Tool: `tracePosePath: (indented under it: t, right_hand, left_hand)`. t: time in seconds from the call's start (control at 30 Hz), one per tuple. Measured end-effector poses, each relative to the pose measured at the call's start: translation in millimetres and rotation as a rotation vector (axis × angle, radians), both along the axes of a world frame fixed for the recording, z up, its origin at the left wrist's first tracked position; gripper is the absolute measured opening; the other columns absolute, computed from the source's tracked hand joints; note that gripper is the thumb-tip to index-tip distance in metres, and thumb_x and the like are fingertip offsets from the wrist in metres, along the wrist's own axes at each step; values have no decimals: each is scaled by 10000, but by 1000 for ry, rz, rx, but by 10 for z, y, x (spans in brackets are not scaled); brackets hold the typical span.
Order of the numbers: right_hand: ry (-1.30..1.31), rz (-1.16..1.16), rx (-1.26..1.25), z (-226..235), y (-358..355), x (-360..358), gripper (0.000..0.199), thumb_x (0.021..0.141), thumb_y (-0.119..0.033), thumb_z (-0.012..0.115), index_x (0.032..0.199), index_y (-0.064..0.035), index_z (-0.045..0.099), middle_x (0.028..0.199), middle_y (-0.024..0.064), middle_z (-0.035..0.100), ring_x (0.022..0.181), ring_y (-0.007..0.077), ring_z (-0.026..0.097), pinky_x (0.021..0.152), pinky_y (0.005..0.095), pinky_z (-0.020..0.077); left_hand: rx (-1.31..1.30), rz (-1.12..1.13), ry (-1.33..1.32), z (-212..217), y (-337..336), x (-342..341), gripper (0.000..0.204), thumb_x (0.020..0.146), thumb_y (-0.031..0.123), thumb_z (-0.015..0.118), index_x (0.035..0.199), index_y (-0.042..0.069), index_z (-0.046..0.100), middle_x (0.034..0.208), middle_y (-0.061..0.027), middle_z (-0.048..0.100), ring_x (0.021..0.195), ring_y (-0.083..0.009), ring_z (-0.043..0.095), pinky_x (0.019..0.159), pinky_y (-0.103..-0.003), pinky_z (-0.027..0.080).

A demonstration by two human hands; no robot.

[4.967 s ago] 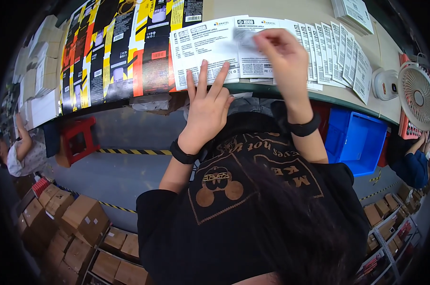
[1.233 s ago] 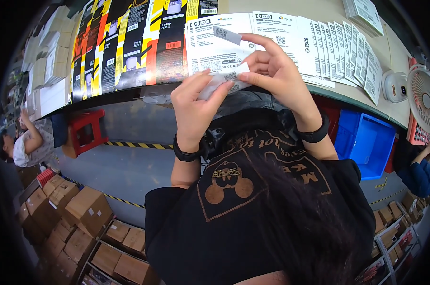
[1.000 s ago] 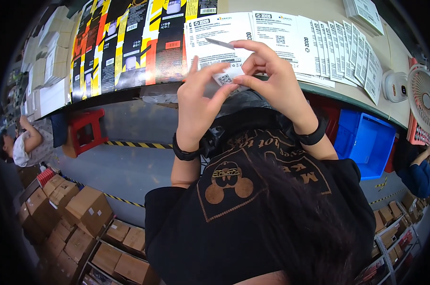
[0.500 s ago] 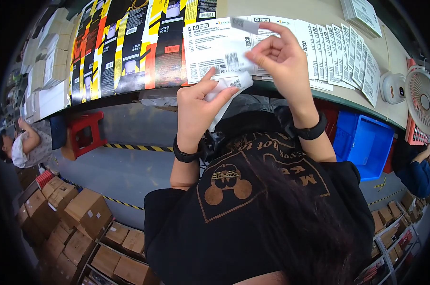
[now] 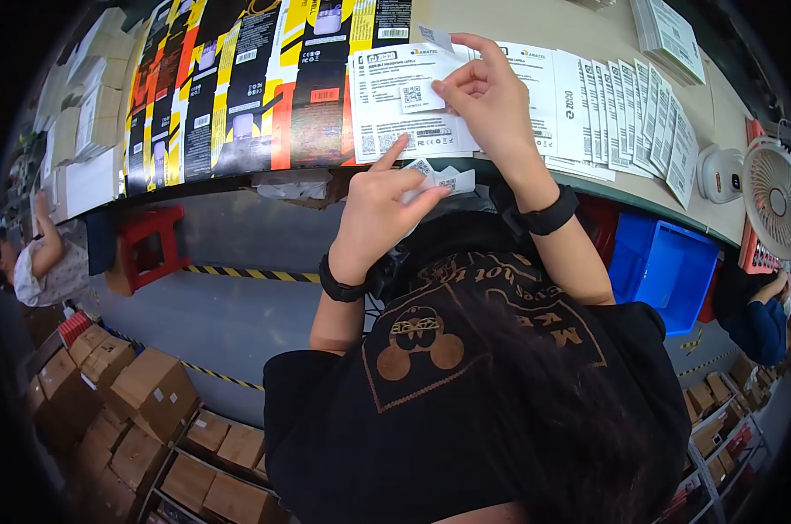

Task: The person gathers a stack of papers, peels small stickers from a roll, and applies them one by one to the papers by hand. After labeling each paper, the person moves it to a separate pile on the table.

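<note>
My right hand pinches the edge of a small white QR-code sticker between thumb and finger, over a white printed leaflet. Another small greyish label sticks out by its raised index fingertip. Below the leaflet, my left hand is closed on a curling strip of QR-code labels, with its index finger pointed at the leaflet's lower edge. Whether that fingertip presses on the paper I cannot tell. To the right lies a second leaflet, partly behind my right hand.
Black, yellow and red printed packaging sheets cover the table's left part. Fanned leaflets and a leaflet stack lie right, near a white fan. A blue crate and red stool stand below. People sit at both sides.
My right hand has moved left and slightly down, bringing the QR-code sticker flatter over the leaflet. My left hand has shifted a little right and down with the label strip.
</note>
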State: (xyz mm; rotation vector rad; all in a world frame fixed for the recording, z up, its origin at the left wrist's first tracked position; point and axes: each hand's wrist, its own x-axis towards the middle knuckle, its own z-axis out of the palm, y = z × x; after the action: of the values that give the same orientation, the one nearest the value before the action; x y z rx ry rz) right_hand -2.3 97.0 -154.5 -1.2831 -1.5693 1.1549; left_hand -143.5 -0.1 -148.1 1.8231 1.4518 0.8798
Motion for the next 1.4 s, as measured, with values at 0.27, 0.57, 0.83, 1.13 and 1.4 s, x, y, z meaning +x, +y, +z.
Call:
tracePosePath:
  t: [0.27,0.57,0.83,1.13,1.4]
  right_hand:
    - [-12,-1,2,-104,83,-169,474,761,-1,652,1193,-64,468,720,37,585,634,76,578,589,186,490]
    - [-52,-12,40,-196,82,-219,474,757,-21,662,1187,-71,470,690,38,584,630,90,592,585,190,485]
    - [-412,-101,408,-179,-8,-269,550,749,-67,675,1241,-103,431,838,65,503,571,114,508,532,244,442]
    - [44,-29,189,-56,-79,-26,480,807,-52,601,1247,-93,415,877,28,465,596,72,486,542,210,408]
    - [244,-81,114,122,-170,604,412,839,-77,555,1228,-53,424,943,28,514,688,54,493,616,182,407]
  left_hand:
    - [6,-24,6,-97,88,-170,144,691,110,725,683,-11,647,451,-115,445,972,-313,603,880,-330,441]
    - [81,-32,-53,-194,121,-193,247,714,140,697,588,-8,546,461,-112,447,528,-326,517,979,-372,395]
    - [167,-54,-21,-165,56,-143,216,701,139,703,605,10,559,503,-92,506,543,-281,548,971,-402,398]
    - [342,17,125,111,-144,-35,232,696,153,707,632,9,538,1210,-212,472,1165,-403,389,1012,-493,277]
    - [262,-34,328,32,-295,257,226,747,156,667,677,4,514,1381,-240,293,1294,-445,208,1040,-553,149]
